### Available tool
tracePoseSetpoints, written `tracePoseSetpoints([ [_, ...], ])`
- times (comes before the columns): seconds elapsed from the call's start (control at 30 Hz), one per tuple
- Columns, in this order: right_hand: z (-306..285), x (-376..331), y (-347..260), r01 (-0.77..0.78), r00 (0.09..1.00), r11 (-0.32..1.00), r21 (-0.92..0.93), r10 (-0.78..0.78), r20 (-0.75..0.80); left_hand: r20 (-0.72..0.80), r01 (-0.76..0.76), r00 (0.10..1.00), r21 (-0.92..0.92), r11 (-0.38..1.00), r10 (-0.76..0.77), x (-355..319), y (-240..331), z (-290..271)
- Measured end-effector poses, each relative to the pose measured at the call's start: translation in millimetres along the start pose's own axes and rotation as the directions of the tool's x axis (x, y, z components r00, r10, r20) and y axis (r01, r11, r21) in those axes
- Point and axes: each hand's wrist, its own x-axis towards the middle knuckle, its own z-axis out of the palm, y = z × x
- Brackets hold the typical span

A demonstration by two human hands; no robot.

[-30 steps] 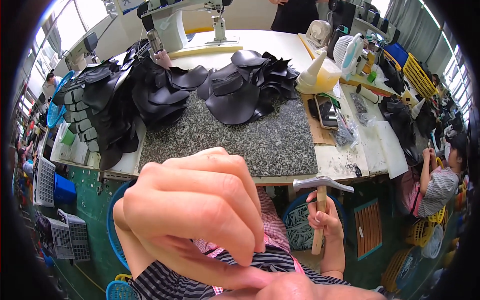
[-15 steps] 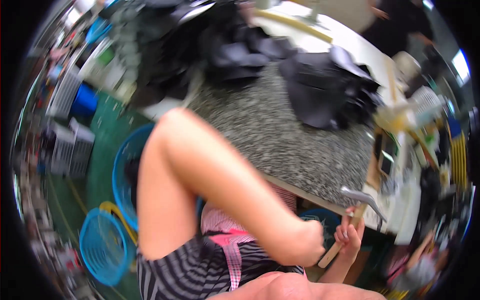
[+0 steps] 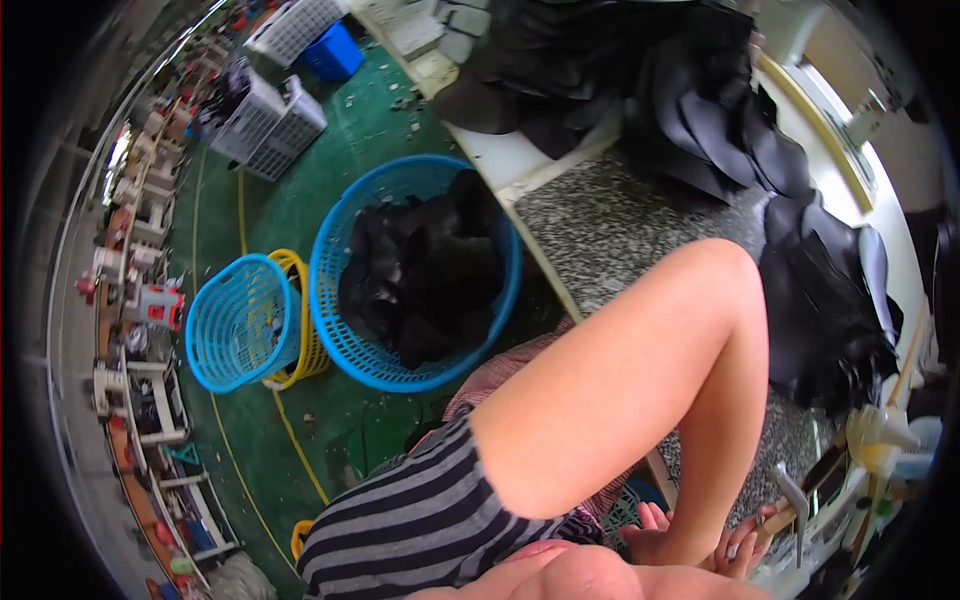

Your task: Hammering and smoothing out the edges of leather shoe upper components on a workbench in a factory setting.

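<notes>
gripping hammer (image 3: 793,495) in fingers of right hand (image 3: 740,550), near table (image 3: 500,160); cannot tell grip of left hand (image 3: 655,535); with black pieces (image 3: 825,320) heaped there and in blue basket (image 3: 335,330), cannot tell done from remaining.

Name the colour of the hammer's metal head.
The hammer's metal head is silvery grey; it shows best in the head view.
</notes>
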Motion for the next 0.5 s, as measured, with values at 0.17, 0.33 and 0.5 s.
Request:
tracePoseSetpoints([
  [0.17, 26, 30, -14, -0.095, 0.993, 0.989, -0.116, 0.101, 0.053, 0.087, -0.496, 0.868, 0.201, 0.844, 0.489, -46, -35, -43],
  [0.33, 59, 77, -54, 0.036, 0.996, 0.92, -0.391, -0.003, 0.084, -0.499, 0.251, 0.83, -0.061, 0.966, -0.247, -123, -137, -100],
  [0.5, 94, 157, -73, 0.322, 0.947, 0.787, -0.526, -0.265, 0.183, -0.904, 0.58, 0.395, 0.104, 0.808, -0.166, -135, -228, -106],
])
